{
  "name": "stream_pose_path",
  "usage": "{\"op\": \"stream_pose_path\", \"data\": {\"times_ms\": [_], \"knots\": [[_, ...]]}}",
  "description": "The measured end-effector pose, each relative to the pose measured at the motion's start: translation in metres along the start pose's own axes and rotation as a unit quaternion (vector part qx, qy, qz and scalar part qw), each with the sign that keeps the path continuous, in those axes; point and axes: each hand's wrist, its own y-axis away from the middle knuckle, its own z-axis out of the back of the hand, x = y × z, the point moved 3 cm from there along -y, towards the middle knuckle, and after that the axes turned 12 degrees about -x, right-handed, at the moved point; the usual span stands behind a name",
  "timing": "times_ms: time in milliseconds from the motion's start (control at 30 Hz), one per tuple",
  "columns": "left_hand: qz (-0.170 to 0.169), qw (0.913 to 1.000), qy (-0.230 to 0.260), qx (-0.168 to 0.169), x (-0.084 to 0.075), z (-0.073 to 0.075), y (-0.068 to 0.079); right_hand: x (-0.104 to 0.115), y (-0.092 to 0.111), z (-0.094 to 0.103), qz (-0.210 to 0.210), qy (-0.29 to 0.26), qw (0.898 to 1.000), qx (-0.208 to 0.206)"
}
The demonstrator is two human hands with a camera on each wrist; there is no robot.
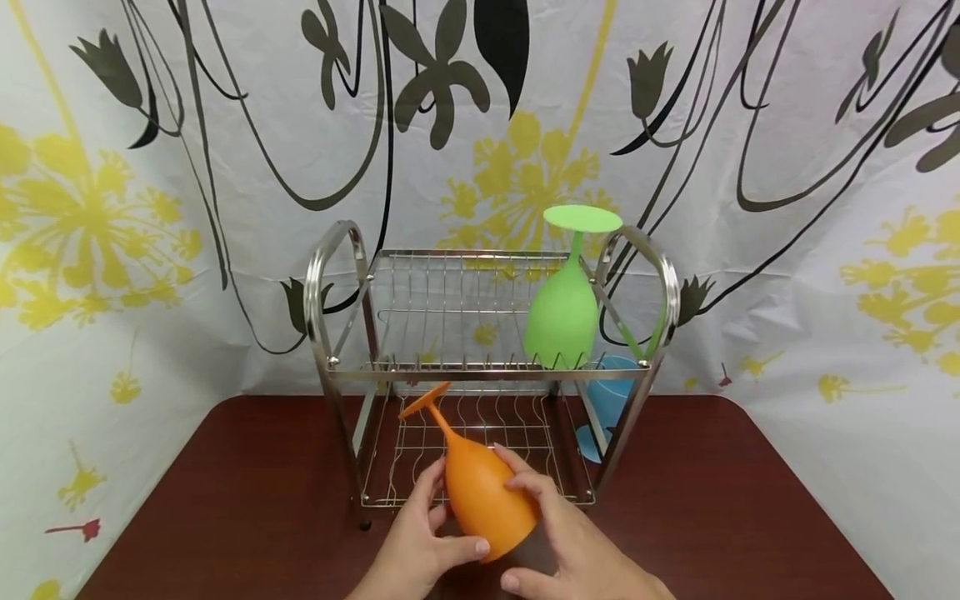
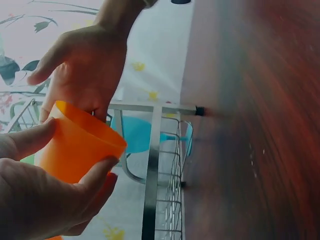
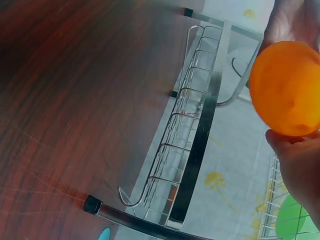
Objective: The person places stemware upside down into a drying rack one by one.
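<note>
An orange wine glass (image 1: 483, 493) is held tilted in front of the rack, its foot pointing up to the left and its mouth down to the right. My left hand (image 1: 427, 533) grips the bowl, thumb near the rim and fingers behind. On the bowl's other side lie the fingers of my right hand (image 1: 581, 533), with its thumb standing apart from the glass. The left wrist view shows the open mouth of the orange glass (image 2: 82, 145) between both hands. From the right wrist view, the rounded bowl (image 3: 287, 87) hides part of the left hand (image 3: 292, 22).
A two-tier metal dish rack (image 1: 480, 375) stands on the dark red wooden table (image 1: 247, 483). Upside down on its upper tier, at the right, is a green wine glass (image 1: 562, 312). A blue wine glass (image 1: 611, 396) stands upright at the lower right side. Behind hangs a patterned curtain (image 1: 247, 250).
</note>
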Motion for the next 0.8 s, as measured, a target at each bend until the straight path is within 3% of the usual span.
{"op": "stream_pose_path", "data": {"times_ms": [133, 233, 300, 367, 500, 533, 667, 733, 800], "knots": [[-0.077, 0.9929, -0.088, -0.021, 0.002, -0.002, 0.002, 0.001, -0.002, 0.000, 0.031, 0.015, 0.999, -0.026], [-0.157, 0.9711, -0.175, -0.039, 0.003, -0.005, 0.005, 0.001, -0.003, 0.000, 0.045, 0.024, 0.998, -0.041], [-0.216, 0.9457, -0.235, -0.061, 0.003, -0.006, 0.007, 0.001, -0.004, 0.000, 0.049, 0.031, 0.997, -0.049], [-0.282, 0.9074, -0.299, -0.090, 0.003, -0.008, 0.009, 0.000, -0.004, 0.000, 0.057, 0.041, 0.996, -0.056], [-0.380, 0.8293, -0.388, -0.133, 0.003, -0.011, 0.011, 0.001, -0.004, 0.000, 0.056, 0.044, 0.995, -0.070], [-0.404, 0.8097, -0.403, -0.137, 0.003, -0.011, 0.012, 0.001, -0.004, -0.001, 0.053, 0.041, 0.995, -0.072], [-0.494, 0.7457, -0.432, -0.116, 0.001, -0.011, 0.012, 0.004, -0.007, -0.002, 0.059, 0.031, 0.994, -0.082], [-0.522, 0.7239, -0.440, -0.100, 0.001, -0.010, 0.012, 0.005, -0.008, -0.002, 0.060, 0.032, 0.994, -0.088], [-0.532, 0.7168, -0.442, -0.089, 0.001, -0.009, 0.012, 0.006, -0.009, -0.002, 0.060, 0.032, 0.994, -0.091]]}}
